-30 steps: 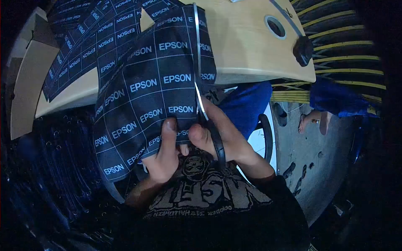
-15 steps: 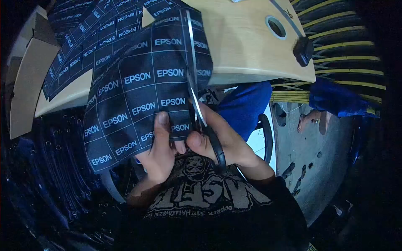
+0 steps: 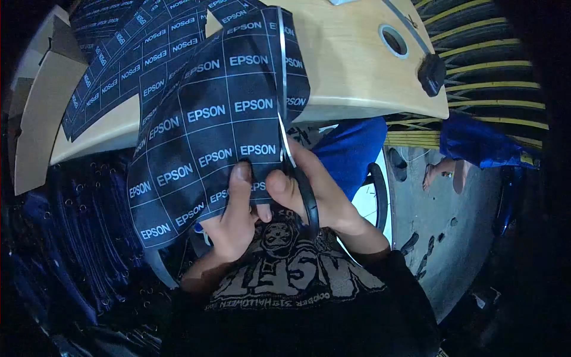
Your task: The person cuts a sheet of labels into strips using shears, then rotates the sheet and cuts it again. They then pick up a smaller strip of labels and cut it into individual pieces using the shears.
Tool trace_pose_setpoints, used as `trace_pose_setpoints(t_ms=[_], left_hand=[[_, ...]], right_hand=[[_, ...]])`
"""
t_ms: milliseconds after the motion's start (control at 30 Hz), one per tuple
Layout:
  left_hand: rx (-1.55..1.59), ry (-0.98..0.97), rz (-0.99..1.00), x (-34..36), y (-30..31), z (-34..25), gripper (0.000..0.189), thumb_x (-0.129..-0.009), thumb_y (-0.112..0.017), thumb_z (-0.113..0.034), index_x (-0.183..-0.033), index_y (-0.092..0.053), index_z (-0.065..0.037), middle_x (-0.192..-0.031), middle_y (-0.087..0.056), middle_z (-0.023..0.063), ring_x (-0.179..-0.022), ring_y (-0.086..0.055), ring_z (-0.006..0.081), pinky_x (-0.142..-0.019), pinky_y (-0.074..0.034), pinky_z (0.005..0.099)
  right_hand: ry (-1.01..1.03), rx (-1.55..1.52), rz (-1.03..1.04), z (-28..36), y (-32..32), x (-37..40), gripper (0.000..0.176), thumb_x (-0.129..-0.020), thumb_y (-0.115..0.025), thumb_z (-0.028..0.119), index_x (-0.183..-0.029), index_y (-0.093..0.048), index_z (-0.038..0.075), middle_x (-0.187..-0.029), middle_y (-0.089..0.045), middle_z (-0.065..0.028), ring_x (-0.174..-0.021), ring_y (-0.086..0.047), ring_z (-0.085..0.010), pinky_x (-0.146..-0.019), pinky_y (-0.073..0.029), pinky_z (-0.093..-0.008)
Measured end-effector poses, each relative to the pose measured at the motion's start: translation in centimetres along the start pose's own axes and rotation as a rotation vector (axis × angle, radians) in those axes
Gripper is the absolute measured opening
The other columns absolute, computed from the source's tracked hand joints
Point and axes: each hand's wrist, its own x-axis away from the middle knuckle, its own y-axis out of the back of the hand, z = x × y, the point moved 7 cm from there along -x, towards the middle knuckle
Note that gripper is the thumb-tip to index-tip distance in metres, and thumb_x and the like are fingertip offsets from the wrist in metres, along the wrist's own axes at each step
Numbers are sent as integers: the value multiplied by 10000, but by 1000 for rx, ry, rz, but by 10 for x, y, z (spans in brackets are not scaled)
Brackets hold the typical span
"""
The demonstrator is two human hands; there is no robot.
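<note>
My left hand (image 3: 232,211) grips the near edge of a black sheet (image 3: 205,119) printed with white lines and repeated EPSON lettering, thumb on top and fingers underneath. Around the dark handles of a pair of scissors (image 3: 282,71) my right hand (image 3: 309,187) is closed. The long blades point away from me along the sheet's right side. A strip of the sheet shows to the right of the blades. The sheet's far part rises over the table edge, and its near left corner hangs free.
More EPSON-printed sheets (image 3: 137,53) lie on the wooden table (image 3: 351,65), beside an open cardboard box (image 3: 44,113) at left. The tabletop has a round cable hole (image 3: 393,40). Dark blue eyeleted material (image 3: 89,238) hangs at lower left. A person's blue-clothed leg (image 3: 351,152) is beyond my right hand.
The sheet has shifted slightly right, and my left hand has moved a little right with it. The scissors' blades stand more upright in the view. Both hands keep their hold.
</note>
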Motion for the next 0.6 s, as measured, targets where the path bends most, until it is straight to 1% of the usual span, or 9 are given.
trace_pose_setpoints(t_ms=[100, 200, 267, 300, 400, 467, 500, 567, 600], left_hand=[[-28, 30, -40, 0, 1, 3, 129, -924, -463, -115, -918, -508, 6, -620, -534, 51, -440, -476, 97, -367, -361, 210], [23, -8, -33, -1, 1, 3, 132, -924, -467, -119, -913, -509, 6, -622, -534, 52, -436, -471, 95, -367, -359, 213], [3, -9, -15, -3, 2, 1, 125, -918, -478, -111, -926, -510, 9, -661, -548, 61, -432, -469, 98, -369, -361, 212], [4, -9, -15, -3, 1, 1, 125, -918, -478, -111, -926, -510, 9, -661, -548, 61, -432, -469, 98, -369, -361, 212], [39, -26, -67, -2, 3, 1, 120, -911, -492, -102, -942, -513, 12, -685, -558, 67, -429, -471, 102, -366, -358, 212], [17, -7, -59, 0, 4, 4, 117, -905, -500, -94, -952, -516, 12, -688, -564, 67, -431, -477, 102, -363, -362, 218], [17, -6, -57, -1, 4, 3, 117, -905, -500, -94, -952, -516, 12, -688, -564, 67, -431, -477, 102, -363, -362, 218], [-176, -157, -36, -2, 2, -11, 118, -904, -501, -94, -954, -518, 11, -699, -571, 69, -433, -483, 103, -357, -365, 218], [-176, -159, -37, -3, 3, -10, 118, -904, -501, -94, -954, -518, 11, -699, -571, 69, -433, -483, 103, -357, -365, 218]], right_hand=[[-11, 2, -1, 0, 0, -2, 515, -873, -564, 322, -1189, -365, -32, -810, -566, -71, -599, -572, -107, -520, -472, -242], [-3, -53, -12, 0, -2, -4, 525, -868, -565, 343, -1180, -369, -30, -811, -568, -75, -576, -570, -108, -494, -471, -237], [60, 71, -92, -1, 4, -5, 509, -864, -573, 337, -1164, -388, -29, -832, -569, -83, -572, -568, -108, -481, -463, -232], [60, 72, -92, 0, 4, -5, 509, -864, -573, 337, -1164, -388, -29, -832, -569, -83, -572, -568, -108, -481, -463, -232], [29, -40, -64, -2, 1, -7, 511, -856, -584, 343, -1156, -408, -32, -824, -572, -85, -578, -571, -109, -488, -464, -231], [269, 199, -151, 9, 7, -9, 520, -849, -593, 354, -1147, -421, -36, -824, -574, -87, -580, -569, -104, -485, -460, -222], [269, 200, -152, 9, 7, -9, 520, -849, -593, 354, -1147, -421, -36, -824, -574, -87, -580, -569, -104, -485, -460, -222], [183, 155, -130, 5, 7, -9, 527, -848, -593, 359, -1145, -420, -41, -834, -571, -86, -587, -566, -98, -480, -458, -216], [139, 133, -117, 3, 7, -9, 531, -847, -593, 362, -1144, -420, -43, -839, -570, -86, -591, -565, -95, -478, -457, -214]])
